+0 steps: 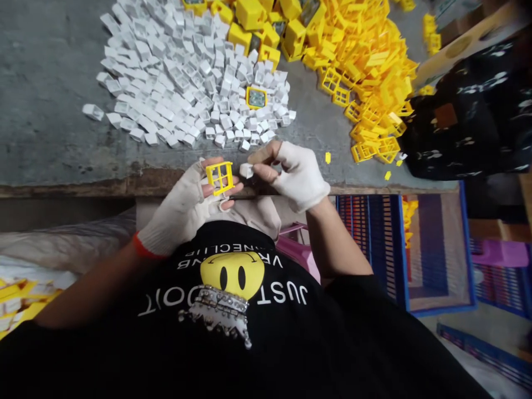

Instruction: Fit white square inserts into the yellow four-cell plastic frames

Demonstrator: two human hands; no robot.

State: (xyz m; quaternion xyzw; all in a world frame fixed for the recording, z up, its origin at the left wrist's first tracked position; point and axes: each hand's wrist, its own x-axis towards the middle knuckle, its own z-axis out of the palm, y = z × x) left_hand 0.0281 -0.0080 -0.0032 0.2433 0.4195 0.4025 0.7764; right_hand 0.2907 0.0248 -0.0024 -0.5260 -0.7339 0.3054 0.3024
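My left hand (187,199), in a white fingerless glove with a red cuff, holds a yellow plastic frame (220,178) divided into small square openings. The frame rests tilted against my fingers at the table's front edge. Just to its right, my right hand (295,174), gloved the same way, pinches a small white plastic block (246,170) between thumb and fingers. Block and frame are apart. Beyond my hands spreads a heap of similar white blocks (174,77), with one yellow-rimmed piece (256,98) lying on it.
A large pile of yellow frames (366,61) covers the table's right side, with yellow boxy pieces (266,27) at the back. Black patterned cloth (474,111) lies at the far right. Below the table edge (83,191) stands a blue crate (467,249).
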